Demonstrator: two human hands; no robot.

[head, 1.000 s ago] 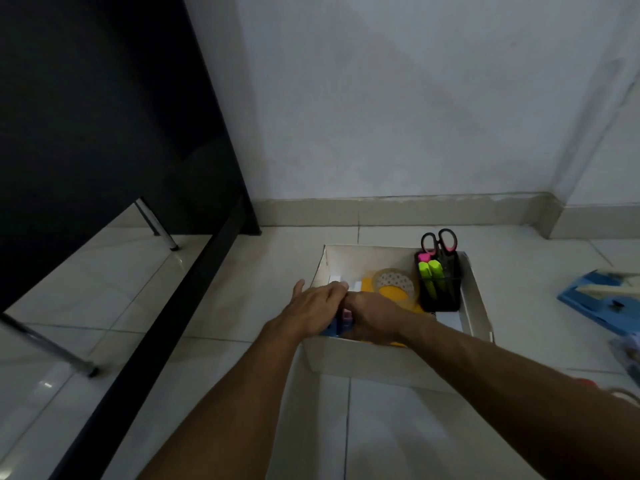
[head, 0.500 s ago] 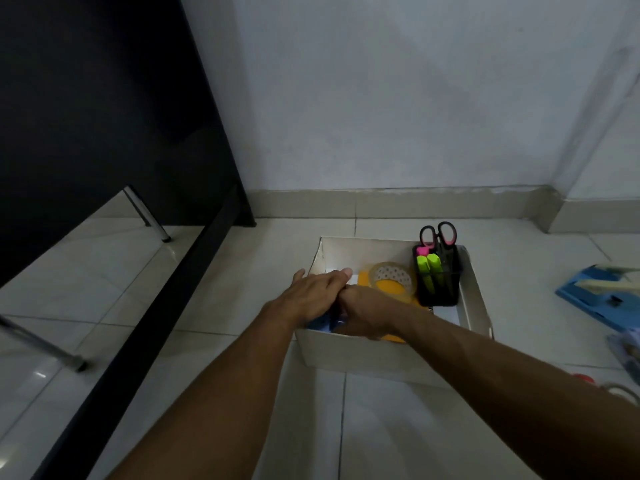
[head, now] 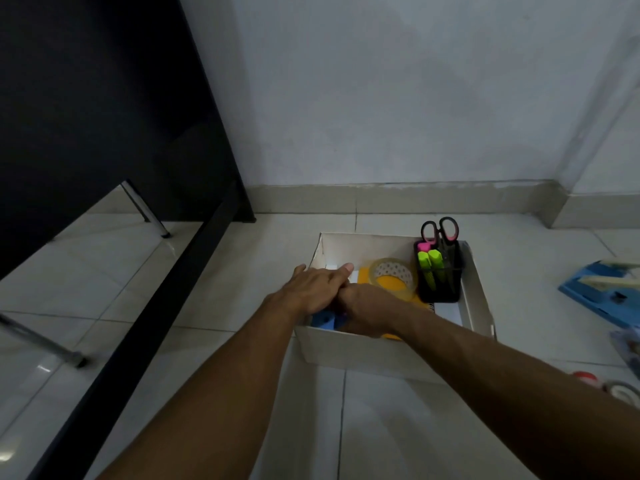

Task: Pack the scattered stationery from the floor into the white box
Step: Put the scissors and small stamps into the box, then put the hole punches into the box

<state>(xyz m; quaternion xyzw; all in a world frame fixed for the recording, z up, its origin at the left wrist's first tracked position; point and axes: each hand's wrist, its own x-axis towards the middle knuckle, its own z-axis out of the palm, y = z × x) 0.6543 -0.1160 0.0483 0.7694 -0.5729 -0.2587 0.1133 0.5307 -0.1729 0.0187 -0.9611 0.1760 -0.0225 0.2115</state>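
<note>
The white box (head: 367, 355) stands on the tiled floor near the wall. Both my hands are inside its left part. My left hand (head: 311, 289) lies flat, fingers extended, over a blue item (head: 323, 321) and some white items. My right hand (head: 367, 306) is curled down beside it, touching my left hand; what it grips is hidden. In the box there is also a clear tape roll (head: 391, 277) on a yellow sheet (head: 365, 277), and a black pen holder (head: 440, 278) with green and pink highlighters and scissors (head: 440, 232).
A blue tape dispenser (head: 602, 289) lies on the floor at the right. Tape rolls (head: 620, 391) sit at the right edge. A black desk panel and bar (head: 145, 306) with metal legs stand on the left. The wall skirting runs behind the box.
My hands stayed together in the box's left part and pushed slightly deeper. The blue item now shows under my left hand. The camera shifted a little.
</note>
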